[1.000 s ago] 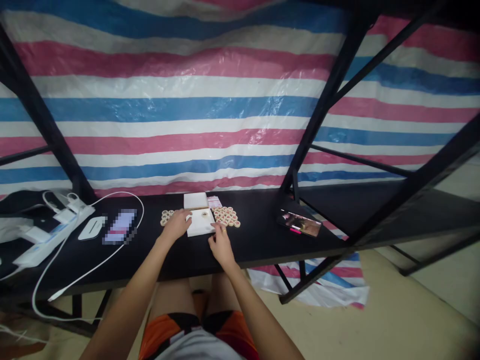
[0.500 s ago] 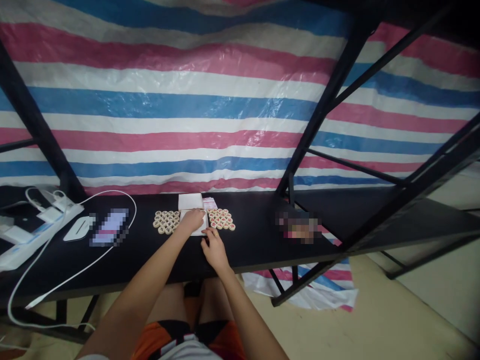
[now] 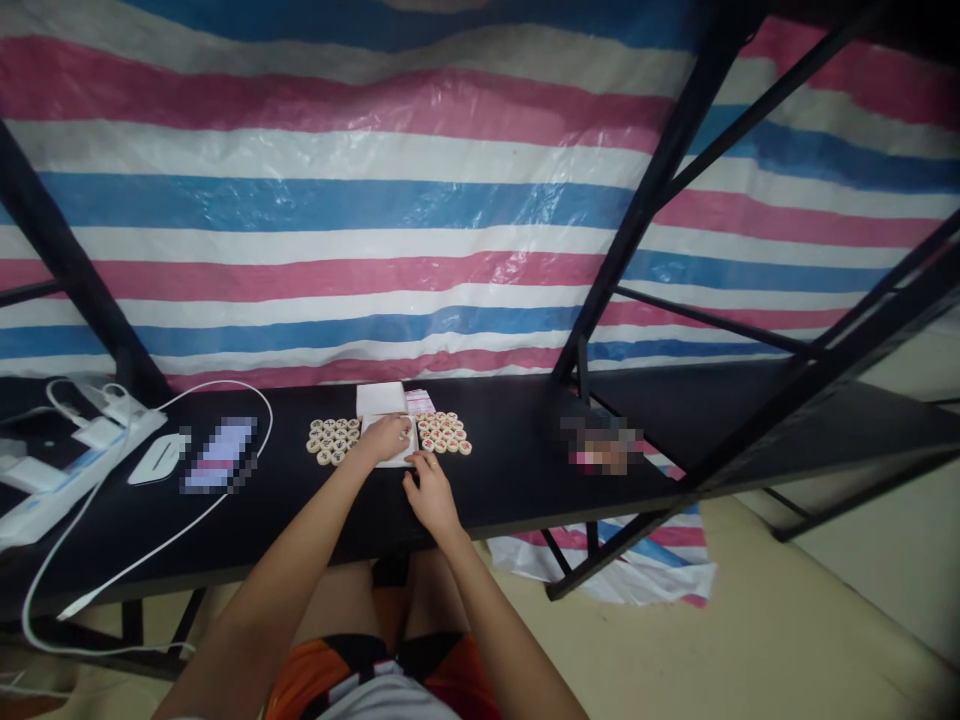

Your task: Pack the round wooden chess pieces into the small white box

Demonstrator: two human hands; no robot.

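Left hand [image 3: 385, 437]: right over white box [image 3: 394, 461], lower centre, grip unclear!
Right hand [image 3: 430, 486]: half-curled at box's near-right corner, grip unclear!

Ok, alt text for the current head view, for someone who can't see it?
A person's left hand is over a white box on a black table, the right hand at the box's near right corner. Dark-marked pieces lie grouped left of the box, red-marked pieces right of it.

I count my left grip [image 3: 388, 438] and right grip [image 3: 431, 485], two white boxes [image 3: 381, 398], two clusters of round pieces [image 3: 442, 434] too small to number, one power strip [image 3: 71, 480], one table [image 3: 510, 470].
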